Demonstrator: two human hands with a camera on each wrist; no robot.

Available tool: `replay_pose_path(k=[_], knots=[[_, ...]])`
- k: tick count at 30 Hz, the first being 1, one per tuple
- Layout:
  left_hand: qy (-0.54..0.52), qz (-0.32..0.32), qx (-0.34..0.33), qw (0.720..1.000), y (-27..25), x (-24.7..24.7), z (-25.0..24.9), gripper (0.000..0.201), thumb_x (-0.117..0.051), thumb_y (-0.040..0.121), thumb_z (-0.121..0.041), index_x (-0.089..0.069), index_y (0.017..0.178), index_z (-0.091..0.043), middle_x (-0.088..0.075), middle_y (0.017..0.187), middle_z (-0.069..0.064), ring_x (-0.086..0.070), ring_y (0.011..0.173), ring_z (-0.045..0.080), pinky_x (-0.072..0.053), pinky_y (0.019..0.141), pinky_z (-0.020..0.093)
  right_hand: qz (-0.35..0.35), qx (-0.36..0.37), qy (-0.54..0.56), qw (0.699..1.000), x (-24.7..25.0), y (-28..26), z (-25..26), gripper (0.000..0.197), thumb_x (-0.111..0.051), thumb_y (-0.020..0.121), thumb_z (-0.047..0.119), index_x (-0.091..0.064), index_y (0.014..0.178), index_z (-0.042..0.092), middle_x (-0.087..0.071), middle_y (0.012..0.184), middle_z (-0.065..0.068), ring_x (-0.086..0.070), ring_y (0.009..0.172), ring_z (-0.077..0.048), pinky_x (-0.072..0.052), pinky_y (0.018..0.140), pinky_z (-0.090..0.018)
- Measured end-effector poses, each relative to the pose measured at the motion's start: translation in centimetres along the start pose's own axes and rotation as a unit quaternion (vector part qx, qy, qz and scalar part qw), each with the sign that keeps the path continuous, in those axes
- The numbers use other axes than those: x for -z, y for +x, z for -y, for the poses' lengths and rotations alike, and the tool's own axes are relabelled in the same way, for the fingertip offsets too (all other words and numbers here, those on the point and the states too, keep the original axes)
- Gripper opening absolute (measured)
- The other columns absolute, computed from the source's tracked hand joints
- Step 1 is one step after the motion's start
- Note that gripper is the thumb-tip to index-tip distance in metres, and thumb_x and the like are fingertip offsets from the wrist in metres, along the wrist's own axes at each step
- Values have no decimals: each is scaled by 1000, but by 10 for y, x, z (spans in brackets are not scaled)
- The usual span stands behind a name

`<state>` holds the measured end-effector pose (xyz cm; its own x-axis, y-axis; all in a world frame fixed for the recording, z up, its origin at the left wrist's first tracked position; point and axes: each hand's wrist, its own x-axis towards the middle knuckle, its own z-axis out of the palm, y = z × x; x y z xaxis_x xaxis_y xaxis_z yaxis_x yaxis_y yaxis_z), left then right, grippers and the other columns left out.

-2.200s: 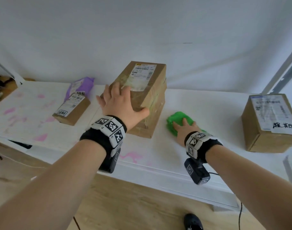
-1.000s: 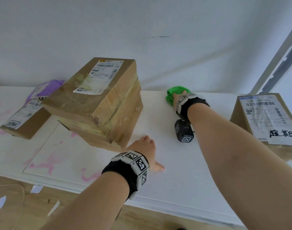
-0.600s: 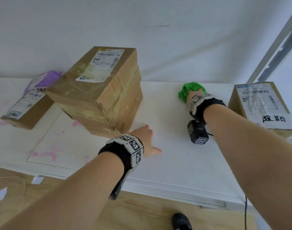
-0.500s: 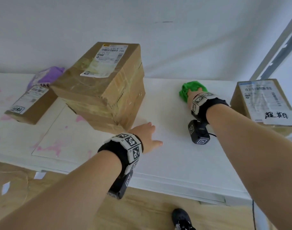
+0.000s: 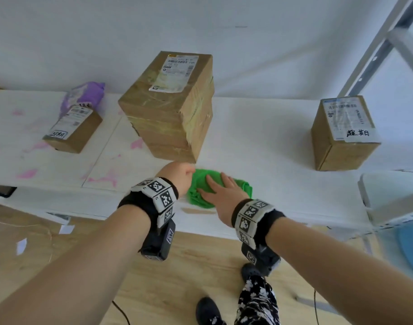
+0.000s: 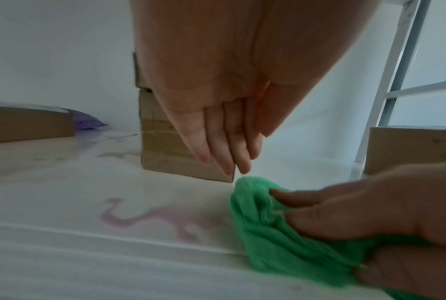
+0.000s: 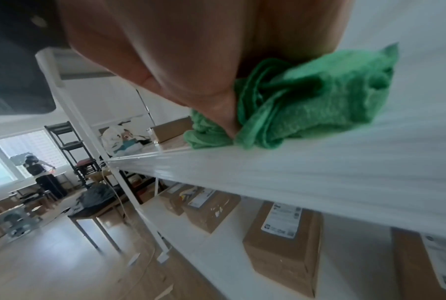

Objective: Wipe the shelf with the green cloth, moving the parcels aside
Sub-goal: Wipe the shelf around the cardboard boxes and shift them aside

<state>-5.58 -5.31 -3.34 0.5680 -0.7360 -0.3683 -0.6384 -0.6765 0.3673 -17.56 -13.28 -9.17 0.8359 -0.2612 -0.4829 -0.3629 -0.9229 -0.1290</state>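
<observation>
A bunched green cloth (image 5: 198, 195) (image 6: 268, 243) (image 7: 319, 101) lies near the front edge of the white shelf (image 5: 282, 184). My right hand (image 5: 220, 191) (image 6: 357, 213) presses on it with fingers spread flat and the thumb out to the left. The left hand (image 5: 177, 173) (image 6: 224, 158) hangs just left of the cloth, fingers straight and together, holding nothing, close to the front corner of the tall taped parcel (image 5: 170, 109) (image 6: 165, 154). Whether it touches that parcel is unclear. A small flat parcel (image 5: 71, 130) lies at the left and a square parcel (image 5: 341, 134) at the right.
A purple pouch (image 5: 86, 95) lies behind the small parcel. Pink stains (image 5: 107, 179) mark the shelf's left half. A metal upright (image 5: 376, 43) rises at the right. Several parcels sit on the lower shelf (image 7: 280, 243). A person (image 7: 42, 174) stands far off by a window.
The right hand has dragged the cloth from the back of the shelf to the front edge, next to the left hand. The left hand has lifted off the shelf surface.
</observation>
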Motion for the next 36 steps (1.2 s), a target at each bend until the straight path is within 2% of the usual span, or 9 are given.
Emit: replay_pose_path(k=[3,8,10,16,21,24,29,32,36], knots=[[-29,-25,-4,999,-12,9,12,36,-38,100,-13,-60,128,-10,-60,133,9,-55,122,26,-41,102,30,15,-5,-11,1000,-3,-1,-22,79,-40,89,1,-6,148,42,8,160,8,5,147,-34,-13,120,-50],[-83,-72,-19,994,-26,22,23,33,-42,99,-16,-61,126,-12,-60,133,4,-53,123,19,-36,97,21,-80,-287,135,945,2,-27,-68,73,-33,90,2,-10,150,36,7,161,2,3,146,-39,-6,119,-50],[-101,-84,-28,991,-30,24,24,34,-43,99,-17,-59,128,-13,-59,133,3,-53,124,18,-35,97,19,-82,-324,143,932,-1,-32,-56,72,-33,90,2,-8,150,33,9,161,-1,5,145,-41,-2,120,-47],[-141,-160,-83,973,-39,34,6,32,-50,95,-17,-59,125,-16,-64,121,-1,-58,113,13,-40,95,21,-79,-139,119,980,-24,-20,18,84,-37,85,-4,-5,148,41,11,160,6,12,147,-34,3,121,-45],[-90,-336,-101,932,-32,65,4,37,-57,89,-22,-53,126,-17,-54,128,4,-47,122,21,-32,99,23,-23,-165,153,974,3,-11,2,77,-38,88,1,-6,151,34,9,161,4,9,147,-32,0,122,-43],[-111,-373,-48,920,-22,83,8,49,-58,89,-28,-45,135,-15,-40,140,10,-33,134,27,-24,113,34,-50,-174,167,969,30,-7,11,62,-41,95,31,-14,150,24,-4,160,-7,-1,147,-37,-5,121,-48],[-198,-310,78,927,6,103,13,67,-45,95,-45,-28,147,-7,-31,151,15,-28,141,30,-23,115,40,-303,-105,423,848,112,-3,33,69,-38,95,48,-17,150,12,-33,153,-10,-33,140,-26,-28,116,-37],[-282,-266,105,916,17,108,13,69,-42,95,-48,-27,147,-4,-43,144,14,-45,131,29,-36,106,36,-278,-84,493,820,137,5,41,69,-38,95,49,-20,148,10,-40,148,-9,-41,135,-27,-34,108,-33],[-306,-295,87,901,15,106,8,48,-56,90,-40,-50,125,-7,-57,101,0,-60,92,23,-49,81,30,-305,-73,532,787,138,7,41,42,-40,97,38,-43,130,14,-60,124,-7,-59,112,-28,-46,90,-33]])
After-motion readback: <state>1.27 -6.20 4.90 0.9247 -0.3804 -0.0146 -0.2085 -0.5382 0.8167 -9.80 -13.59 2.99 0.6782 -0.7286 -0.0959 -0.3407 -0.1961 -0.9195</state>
